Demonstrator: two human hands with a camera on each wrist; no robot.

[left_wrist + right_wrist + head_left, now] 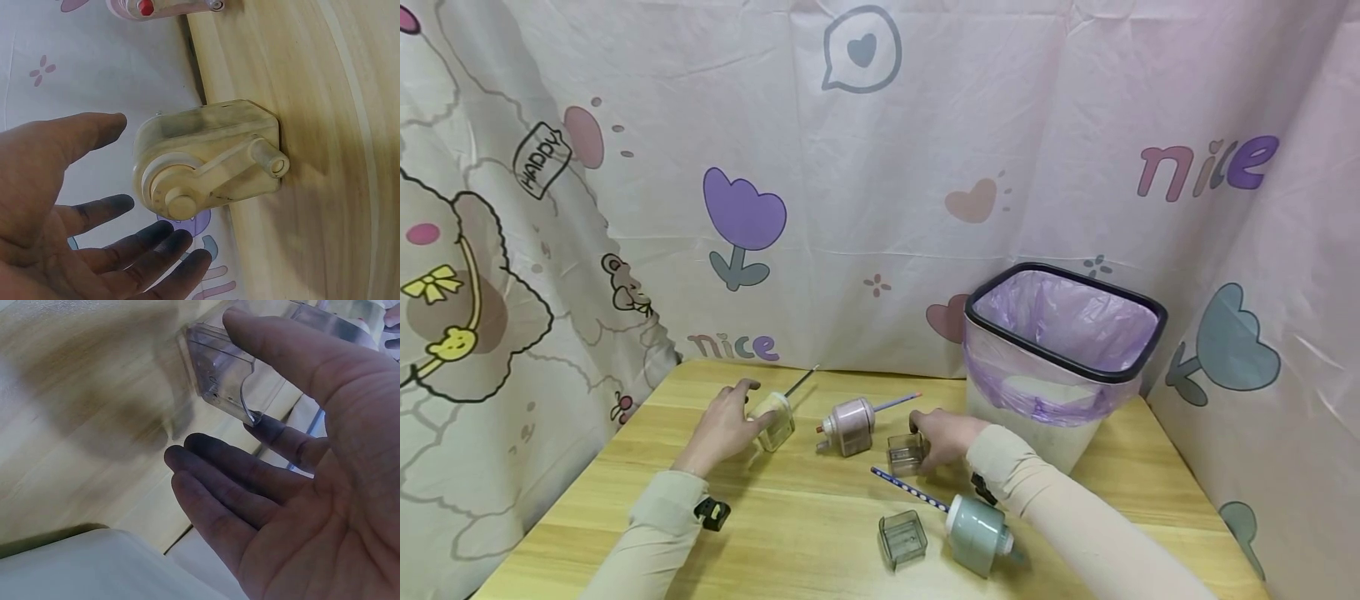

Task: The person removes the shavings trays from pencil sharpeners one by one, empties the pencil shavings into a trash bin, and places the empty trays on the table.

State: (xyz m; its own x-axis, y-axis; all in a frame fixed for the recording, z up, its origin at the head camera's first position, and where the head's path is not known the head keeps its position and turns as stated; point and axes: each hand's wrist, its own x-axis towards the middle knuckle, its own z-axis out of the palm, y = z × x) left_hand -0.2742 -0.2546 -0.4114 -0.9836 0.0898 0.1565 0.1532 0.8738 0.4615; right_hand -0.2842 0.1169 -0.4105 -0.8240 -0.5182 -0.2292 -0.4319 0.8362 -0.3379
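My left hand [726, 425] is at the yellow crank pencil sharpener [777, 429], which has a dark pencil in it. In the left wrist view the fingers [150, 234] are spread beside the sharpener's crank [219, 165], the thumb apart from them. My right hand [947, 437] holds a clear plastic shavings box [904, 455] between thumb and index finger at its side. The right wrist view shows the thumb along the top of that box [222, 372] and the index fingertip at its corner, the other fingers extended.
A pink sharpener [852, 427] with a purple pencil stands mid-table. Nearer are a blue-green sharpener [976, 533] with a dotted blue pencil [913, 490] and another clear shavings box [902, 538]. A bagged trash bin [1037, 400] stands at the back right before a printed curtain [865, 208].
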